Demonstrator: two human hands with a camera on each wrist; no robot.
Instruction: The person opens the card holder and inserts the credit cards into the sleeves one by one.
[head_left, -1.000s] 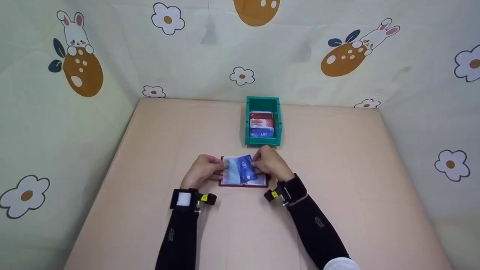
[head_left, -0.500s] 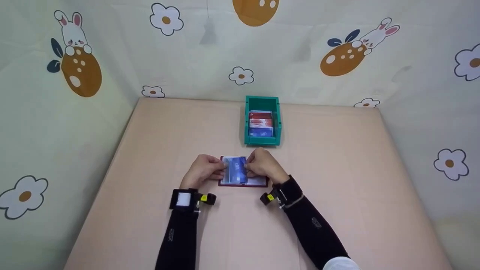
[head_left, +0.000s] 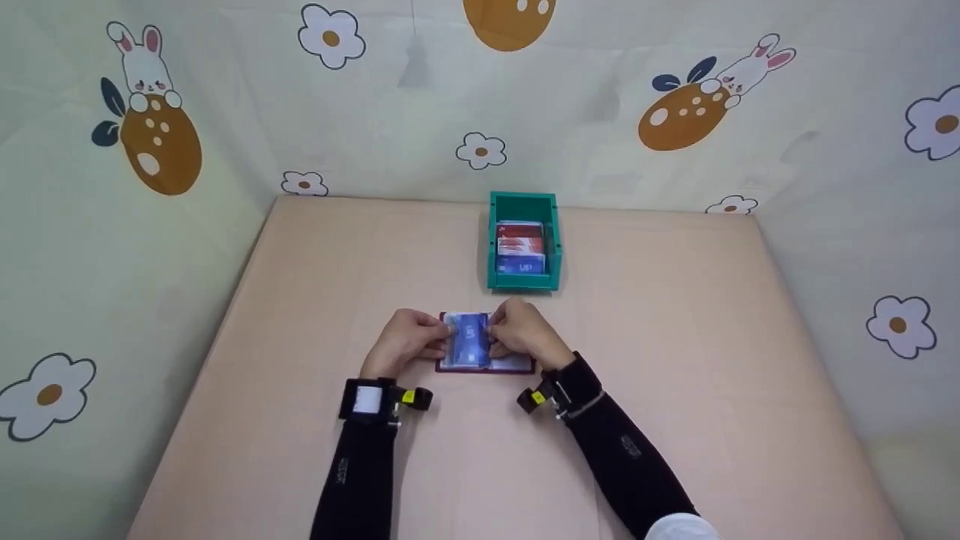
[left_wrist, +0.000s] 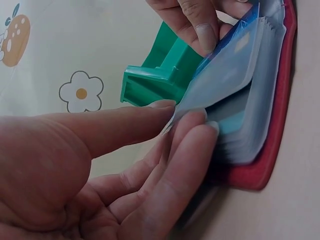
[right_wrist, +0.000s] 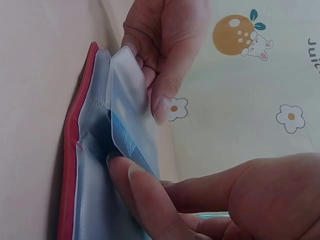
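A red-covered card holder (head_left: 512, 364) with clear sleeves lies spread on the table. In its left half, a blue card (head_left: 470, 341) sits mostly inside a clear sleeve (left_wrist: 225, 75). My left hand (head_left: 402, 341) pinches the sleeve's outer edge between thumb and fingers. From the other side, my right hand (head_left: 525, 331) pinches the card's edge near the holder's middle. In the right wrist view, a strip of the blue card (right_wrist: 131, 145) shows beside my right fingertips (right_wrist: 145, 192). How deep the card sits is partly hidden by the fingers.
Behind the holder stands a green bin (head_left: 523, 282) with several red, white and blue cards (head_left: 520, 246) in it. The beige table (head_left: 360, 255) meets patterned cloth walls at the back and sides.
My right hand has moved left with the blue card, which was tilted over the middle and now lies straight within the left sleeve. My left hand has barely moved.
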